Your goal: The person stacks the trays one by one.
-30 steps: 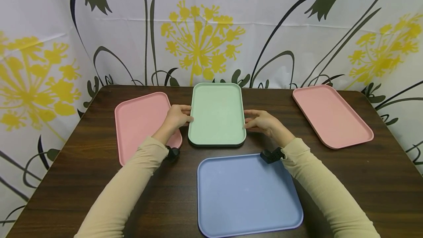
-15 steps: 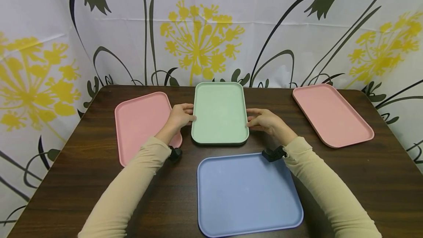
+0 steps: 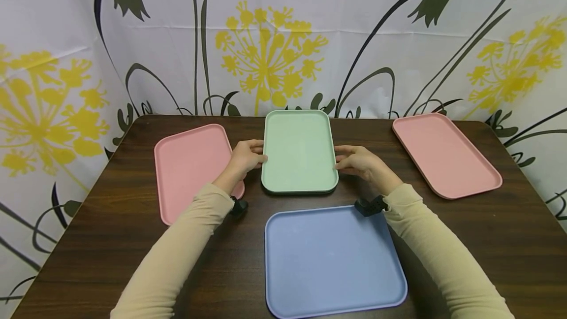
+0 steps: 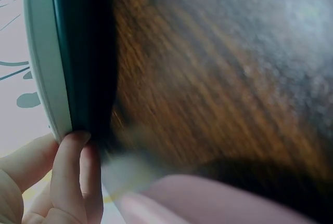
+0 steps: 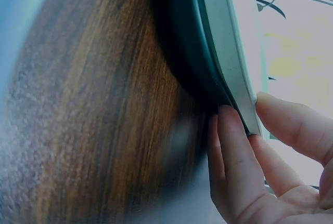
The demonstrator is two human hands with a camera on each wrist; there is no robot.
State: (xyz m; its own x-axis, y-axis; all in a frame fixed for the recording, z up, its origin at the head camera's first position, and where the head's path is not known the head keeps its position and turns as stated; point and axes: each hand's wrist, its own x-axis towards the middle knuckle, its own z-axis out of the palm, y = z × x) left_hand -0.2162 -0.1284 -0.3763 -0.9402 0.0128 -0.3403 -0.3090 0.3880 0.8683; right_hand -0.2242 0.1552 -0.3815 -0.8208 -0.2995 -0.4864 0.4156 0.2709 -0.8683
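Note:
A light green tray (image 3: pixel 299 151) lies on a dark green tray (image 4: pixel 86 52), which shows in the head view only as a thin dark rim under the near edge. My left hand (image 3: pixel 246 156) grips the left side of this stack, thumb at the upper rim and fingertips against the side in the left wrist view. Opposite it, my right hand (image 3: pixel 364 163) holds the right side the same way, fingertips on the dark lower edge (image 5: pixel 195 47) and thumb by the light rim. Both trays stay level, close over the tabletop.
A blue tray (image 3: pixel 334 262) lies in front of the stack, partly under the right wrist. One pink tray (image 3: pixel 190 161) is at the left, beneath the left forearm; another pink tray (image 3: pixel 447 154) lies at the right. A flowered cloth (image 3: pixel 168 38) hangs behind the dark wooden table (image 3: pixel 88 255).
Both hands and the green tray stack between them have shifted a little to the right, away from the left pink tray. The blue and pink trays have stayed put.

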